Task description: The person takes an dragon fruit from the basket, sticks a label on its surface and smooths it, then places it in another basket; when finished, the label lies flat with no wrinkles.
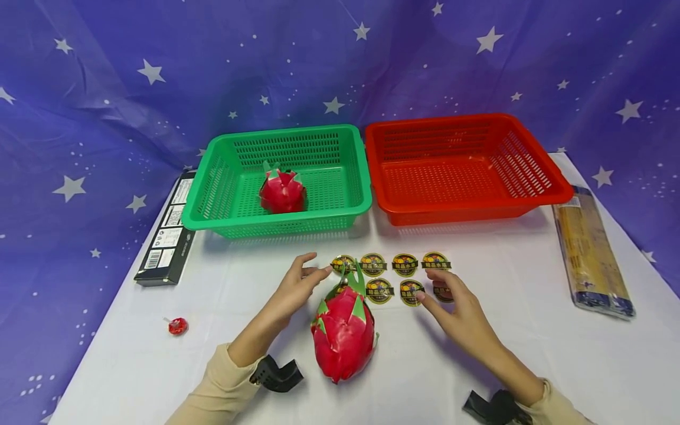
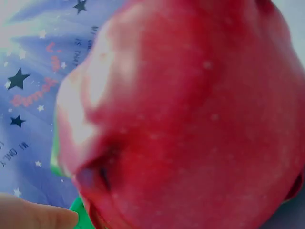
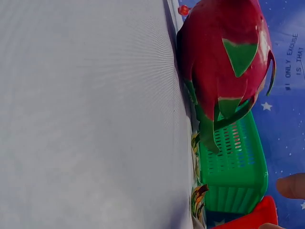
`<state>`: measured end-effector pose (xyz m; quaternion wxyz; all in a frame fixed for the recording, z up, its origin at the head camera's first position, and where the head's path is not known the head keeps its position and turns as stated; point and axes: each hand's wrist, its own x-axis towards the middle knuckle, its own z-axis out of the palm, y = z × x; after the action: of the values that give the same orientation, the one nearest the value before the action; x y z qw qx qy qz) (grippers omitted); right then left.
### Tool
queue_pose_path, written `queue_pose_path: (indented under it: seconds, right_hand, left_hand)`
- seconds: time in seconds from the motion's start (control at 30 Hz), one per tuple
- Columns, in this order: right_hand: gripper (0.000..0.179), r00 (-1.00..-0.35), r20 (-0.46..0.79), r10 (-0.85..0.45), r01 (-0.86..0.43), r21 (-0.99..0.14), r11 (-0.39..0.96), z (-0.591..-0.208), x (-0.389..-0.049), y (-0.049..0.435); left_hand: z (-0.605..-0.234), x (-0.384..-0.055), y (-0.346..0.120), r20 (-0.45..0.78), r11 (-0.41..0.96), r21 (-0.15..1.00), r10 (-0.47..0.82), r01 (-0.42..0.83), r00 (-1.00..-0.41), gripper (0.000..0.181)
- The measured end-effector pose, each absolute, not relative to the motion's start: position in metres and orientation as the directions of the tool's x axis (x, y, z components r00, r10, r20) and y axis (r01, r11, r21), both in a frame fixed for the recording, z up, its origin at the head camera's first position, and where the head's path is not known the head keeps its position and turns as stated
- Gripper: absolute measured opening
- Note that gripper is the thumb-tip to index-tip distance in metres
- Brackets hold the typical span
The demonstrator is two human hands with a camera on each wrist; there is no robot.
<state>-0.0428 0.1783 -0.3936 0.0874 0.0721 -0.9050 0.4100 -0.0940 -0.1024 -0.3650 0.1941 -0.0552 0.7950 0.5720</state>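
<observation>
A large pink dragon fruit [image 1: 344, 336] with green leafy tips lies on the white table in the head view. It fills most of the left wrist view. My left hand [image 1: 291, 290] is at its upper left, fingers loosely bent and holding nothing. Two rows of round black-and-gold stickers [image 1: 379, 291] lie beyond the fruit, which partly covers one of them. Over the right end of these rows is my right hand [image 1: 461, 311], its thumb and fingers apart with nothing between them; whether a fingertip touches a sticker I cannot tell.
Behind stand a green basket [image 1: 276, 223] holding a smaller dragon fruit [image 1: 283, 192], and a red basket [image 1: 473, 209]. A black box [image 1: 166, 248] and a red wrapped candy [image 1: 177, 326] lie left. On the right is a long yellow-and-blue package [image 1: 592, 254].
</observation>
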Motion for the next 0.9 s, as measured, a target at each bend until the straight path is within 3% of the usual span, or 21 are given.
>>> queue_pose_path:
  seconds: [0.37,0.9]
  right_hand:
    - [0.047,-0.982,0.179,-0.056,-0.173,-0.748,0.64,-0.396,-0.047,0.181]
    - [0.052,-0.99,0.116,-0.08,-0.139,-0.728,0.671,-0.401,-0.048,0.181]
  left_hand:
    - [-0.367,-0.1,-0.103,-0.469,0.187,0.879,0.181,-0.438,-0.865,0.061]
    - [-0.367,-0.107,-0.098,-0.491,0.153,0.87,0.193,-0.468,-0.85,0.055]
